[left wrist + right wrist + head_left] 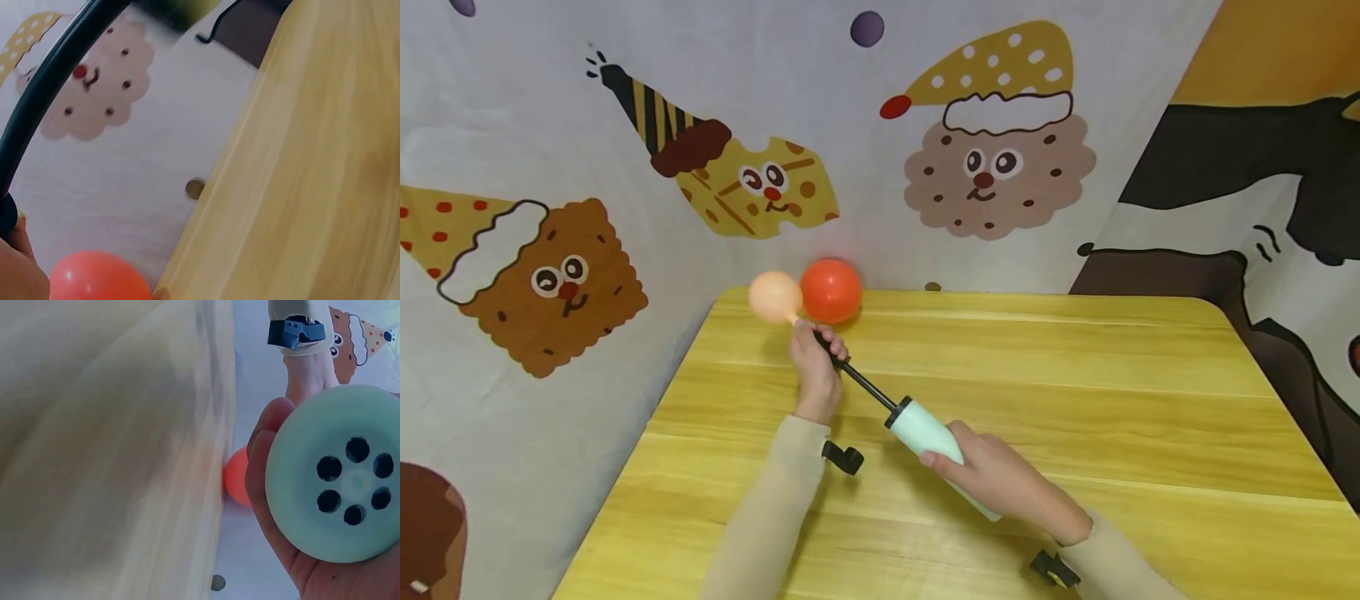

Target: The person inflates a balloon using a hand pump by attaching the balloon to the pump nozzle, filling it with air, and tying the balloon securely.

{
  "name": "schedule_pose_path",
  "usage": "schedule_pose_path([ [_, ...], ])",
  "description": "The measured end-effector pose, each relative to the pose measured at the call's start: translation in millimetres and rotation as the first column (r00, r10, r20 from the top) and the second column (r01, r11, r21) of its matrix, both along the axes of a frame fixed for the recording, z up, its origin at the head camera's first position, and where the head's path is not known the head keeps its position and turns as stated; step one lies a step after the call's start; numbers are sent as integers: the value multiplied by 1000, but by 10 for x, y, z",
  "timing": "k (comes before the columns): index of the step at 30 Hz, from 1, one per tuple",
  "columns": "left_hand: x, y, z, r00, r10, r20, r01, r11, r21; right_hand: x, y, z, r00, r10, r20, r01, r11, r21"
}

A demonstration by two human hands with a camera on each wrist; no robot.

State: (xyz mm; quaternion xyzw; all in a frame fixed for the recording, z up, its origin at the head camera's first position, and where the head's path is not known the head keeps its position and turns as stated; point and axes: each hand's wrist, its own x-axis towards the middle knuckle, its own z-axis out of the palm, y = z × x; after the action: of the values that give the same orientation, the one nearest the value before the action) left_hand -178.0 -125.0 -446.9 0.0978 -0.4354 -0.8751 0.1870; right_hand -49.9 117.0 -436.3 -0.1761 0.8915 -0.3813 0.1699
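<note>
A hand balloon pump with a mint-green barrel (922, 429) and a black rod (870, 385) slants across the table between my hands. My left hand (817, 371) grips the black end of the pump, right by the neck of a small, partly inflated peach balloon (774, 297). My right hand (1003, 473) wraps round the green barrel, thumb along its near side. In the right wrist view the barrel's round end (290, 494) shows several dark holes. The black rod (47, 94) crosses the left wrist view, where only part of the left hand (22, 272) shows.
A round red balloon (832, 291) rests at the table's back edge, beside the peach one. The wood-grain table (1112, 392) meets a cloth backdrop (865, 150) printed with cartoon biscuits behind and at the left. Each wrist carries a black camera mount (843, 457).
</note>
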Motion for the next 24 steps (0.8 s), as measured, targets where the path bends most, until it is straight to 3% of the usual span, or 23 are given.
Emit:
schedule_pose_path([
  [6,-1,-104,4,1000,6,5,-6,1000,18,72,69,-33,999,29,-46,-28,999,17],
  [15,147,172,-71,998,-57,32,57,998,-18,-31,-98,-97,999,19,-47,-19,1000,-12],
  [24,302,420,-109,984,-168,53,170,985,-33,-227,-241,-56,1000,5,-28,-7,997,-79],
])
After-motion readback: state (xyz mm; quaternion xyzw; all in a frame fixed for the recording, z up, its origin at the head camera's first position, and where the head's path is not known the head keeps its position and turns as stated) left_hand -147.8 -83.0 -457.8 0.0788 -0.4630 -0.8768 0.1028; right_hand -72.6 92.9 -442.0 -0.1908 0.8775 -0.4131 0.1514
